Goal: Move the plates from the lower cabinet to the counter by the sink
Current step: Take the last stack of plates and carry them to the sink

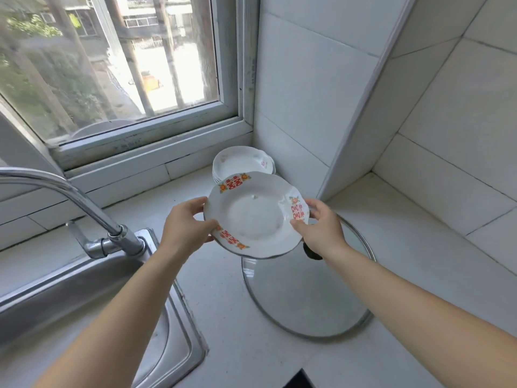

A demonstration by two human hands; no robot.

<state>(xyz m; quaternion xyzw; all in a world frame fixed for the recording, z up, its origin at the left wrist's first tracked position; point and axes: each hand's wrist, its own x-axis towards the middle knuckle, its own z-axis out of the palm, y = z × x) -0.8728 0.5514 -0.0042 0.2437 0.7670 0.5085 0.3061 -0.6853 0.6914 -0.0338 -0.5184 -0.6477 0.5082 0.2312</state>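
A white plate (pixel 256 217) with red and orange flower marks on its rim hangs in the air above the counter (pixel 223 289), tilted slightly. My left hand (pixel 186 226) grips its left rim and my right hand (pixel 319 225) grips its right rim. Just behind it, in the corner under the window, a stack of white plates (pixel 240 161) rests on the counter. The held plate covers the front of that stack.
A glass pot lid (pixel 307 298) with a dark knob lies on the counter under my right forearm. The steel sink (pixel 84 298) and its curved tap (pixel 84 203) are at the left. Tiled walls close the corner at the right.
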